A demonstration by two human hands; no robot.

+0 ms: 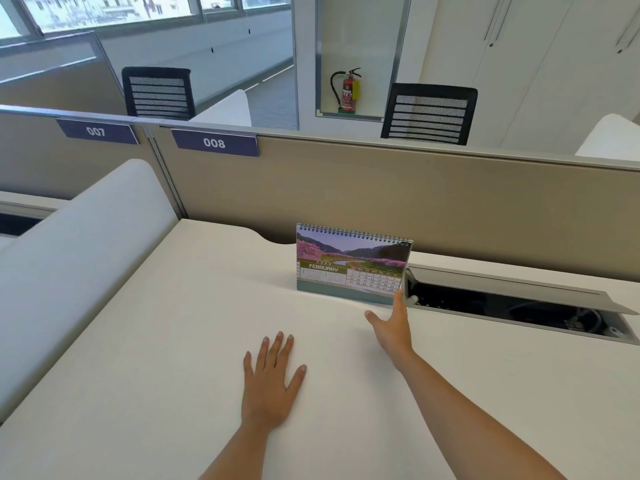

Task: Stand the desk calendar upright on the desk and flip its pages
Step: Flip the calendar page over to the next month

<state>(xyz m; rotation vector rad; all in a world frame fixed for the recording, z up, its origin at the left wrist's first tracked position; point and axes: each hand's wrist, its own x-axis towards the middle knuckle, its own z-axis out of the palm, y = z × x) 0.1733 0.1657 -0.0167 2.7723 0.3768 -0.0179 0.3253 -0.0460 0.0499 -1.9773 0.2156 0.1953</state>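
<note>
A spiral-bound desk calendar (349,263) stands upright on the white desk (173,341), near the back partition. Its front page reads FEBRUARY under a picture of pink trees and hills. My right hand (391,327) reaches up to the calendar's lower right corner, fingers spread, with the fingertips at the corner of the page. Flat on the desk in front of me lies my left hand (270,379), palm down with fingers apart, a short way below and left of the calendar. Neither hand holds anything.
An open cable tray (512,303) with a raised grey lid is sunk into the desk right of the calendar. A beige partition (381,192) labelled 008 runs along the back. A white side divider (79,244) rises on the left. Two black chairs stand beyond.
</note>
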